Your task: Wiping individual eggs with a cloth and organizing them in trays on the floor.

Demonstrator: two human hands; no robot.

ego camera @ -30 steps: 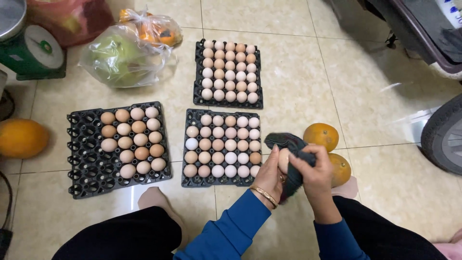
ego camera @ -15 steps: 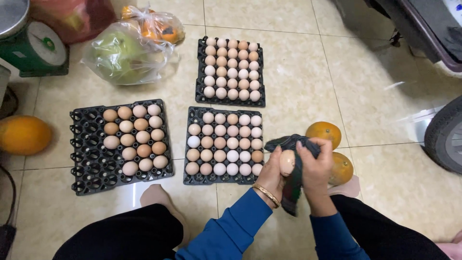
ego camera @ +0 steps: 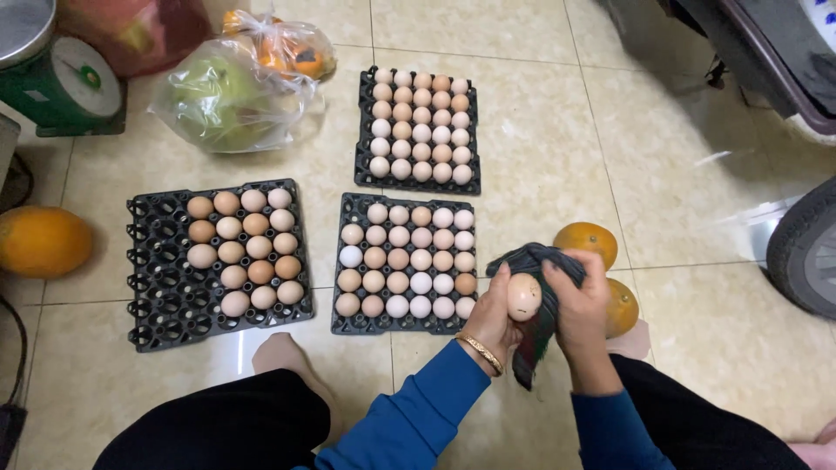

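1. Far left of the fingers, an orange melon (ego camera: 42, 241) lay on the tiled floor (ego camera: 540, 148), with a green scale (ego camera: 65, 83) and a bag of fruit (ego camera: 231, 91) beyond it.
2. A partly filled black tray (ego camera: 148, 287) sat well left of the fingers; a full tray (ego camera: 344, 322) lay just beside them and another full tray (ego camera: 361, 130) farther off.
3. The left hand (ego camera: 492, 313) curled its fingers (ego camera: 498, 280) around a speckled egg (ego camera: 523, 296), gripping it.
4. The right hand (ego camera: 582, 309) pressed a dark cloth (ego camera: 531, 261) against the egg, fingers (ego camera: 557, 278) clenched on the cloth.
5. Two orange fruits (ego camera: 586, 239) rested just beyond the right fingers.
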